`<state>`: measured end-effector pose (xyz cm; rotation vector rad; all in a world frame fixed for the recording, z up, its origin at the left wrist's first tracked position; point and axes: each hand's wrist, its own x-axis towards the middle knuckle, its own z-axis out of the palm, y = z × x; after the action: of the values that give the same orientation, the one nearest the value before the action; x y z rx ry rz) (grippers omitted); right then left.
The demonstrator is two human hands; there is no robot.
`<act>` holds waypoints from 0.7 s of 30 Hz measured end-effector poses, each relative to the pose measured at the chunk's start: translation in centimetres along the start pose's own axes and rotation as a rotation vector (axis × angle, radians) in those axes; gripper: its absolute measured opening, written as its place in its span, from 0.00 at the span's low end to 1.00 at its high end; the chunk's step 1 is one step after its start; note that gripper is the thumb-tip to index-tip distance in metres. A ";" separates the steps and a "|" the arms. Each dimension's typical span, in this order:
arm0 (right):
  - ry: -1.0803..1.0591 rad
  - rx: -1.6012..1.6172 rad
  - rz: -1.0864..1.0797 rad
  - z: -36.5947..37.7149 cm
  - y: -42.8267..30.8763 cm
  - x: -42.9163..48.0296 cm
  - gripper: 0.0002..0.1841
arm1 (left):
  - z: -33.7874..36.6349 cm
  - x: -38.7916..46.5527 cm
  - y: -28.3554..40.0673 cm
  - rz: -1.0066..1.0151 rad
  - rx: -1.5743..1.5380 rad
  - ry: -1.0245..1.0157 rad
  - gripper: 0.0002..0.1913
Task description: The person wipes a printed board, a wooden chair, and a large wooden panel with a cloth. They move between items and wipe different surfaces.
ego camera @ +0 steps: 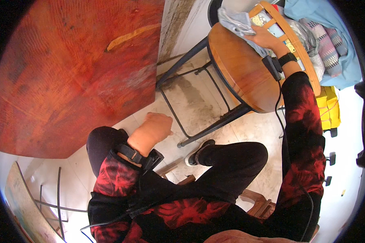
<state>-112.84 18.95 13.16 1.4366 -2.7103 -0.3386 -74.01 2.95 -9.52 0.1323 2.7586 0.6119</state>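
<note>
My right hand [263, 38] grips a light grey-blue cloth [235, 22] over the far side of a round wooden seat [237, 63]. The cloth is bunched under my fingers, and part of it hangs down over the seat. Beside that hand stands a slatted wooden frame [301, 54] with printed, cartoon-patterned material showing between its slats. My left hand [153, 129] hovers above my knee, back upward. Its fingers curl down out of sight, so whether it holds anything cannot be seen.
Black metal legs [228, 117] carry the seat. A large red-brown tabletop [88, 76] fills the left. Behind the slats lie striped knitted fabric [331, 51] and a light blue cloth [349, 70]. A yellow bag [328, 107] is below them. A black cable [278, 106] trails from my right wrist.
</note>
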 end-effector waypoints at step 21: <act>0.039 0.247 0.135 0.2 -2.2 -25.5 0.21 | -0.2 -1.6 0.3 -0.006 0.026 0.021 0.17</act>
<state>-96.72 38.77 13.85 1.2831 -2.8791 0.0330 -72.52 2.93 -8.77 0.1241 2.7873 0.5791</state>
